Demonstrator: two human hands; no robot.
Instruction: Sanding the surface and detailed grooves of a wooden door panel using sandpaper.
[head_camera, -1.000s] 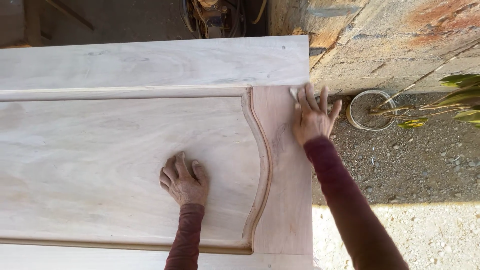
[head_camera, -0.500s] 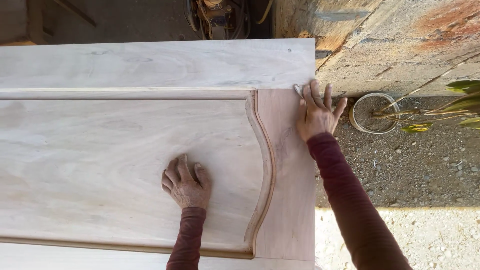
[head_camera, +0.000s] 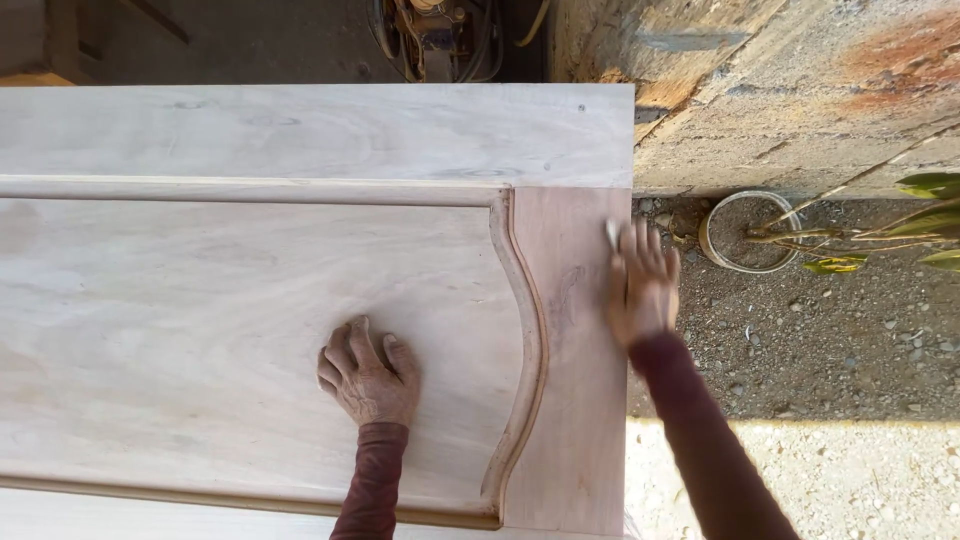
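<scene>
Leftmost, wooden door panel (head_camera: 200, 320), pale, lying flat. Left hand (head_camera: 368, 375): unchanged, knuckles curled, pressing the raised field, gripping nothing. Right hand (head_camera: 640, 285): slid down the end stile (head_camera: 570, 350), blurred, fingers flat over a small pale sanding scrap (head_camera: 612, 232), so rubbing continued. Potted plant (head_camera: 750, 232) beyond.

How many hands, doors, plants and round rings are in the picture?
Hands: 2, the left hand flat on the wooden door, the right hand at its edge
Wooden door: 1
Ring on the ground: 1
Plant: 1
Total: 5
</scene>
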